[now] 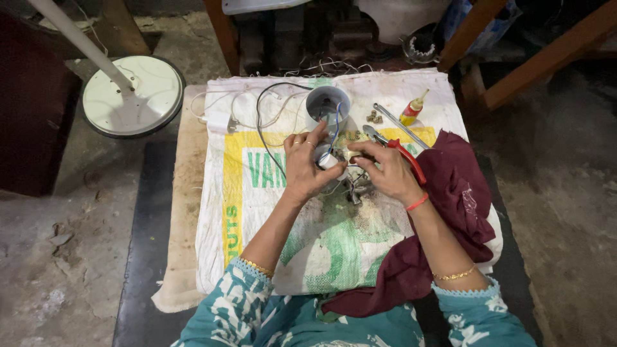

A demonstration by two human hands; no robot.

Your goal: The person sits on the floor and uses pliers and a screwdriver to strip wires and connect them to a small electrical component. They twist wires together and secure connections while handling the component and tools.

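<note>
My left hand (304, 164) grips a small white cylindrical part (327, 160) with blue and white wires rising from it. My right hand (384, 170) pinches the same part from the other side, over a small metal motor piece (355, 186) lying on the sack. The wires run up into a grey cylindrical housing (327, 106) just beyond my fingers. Both hands work above a printed white sack (257, 212) spread on a low surface.
Red-handled pliers (402, 154), a metal rod (400, 125) and a small red-and-yellow tube (412, 110) lie right of the housing. A maroon cloth (450, 212) drapes the right side. A white adapter with cable (222, 121) sits left; a round white stand base (132, 95) stands on the floor.
</note>
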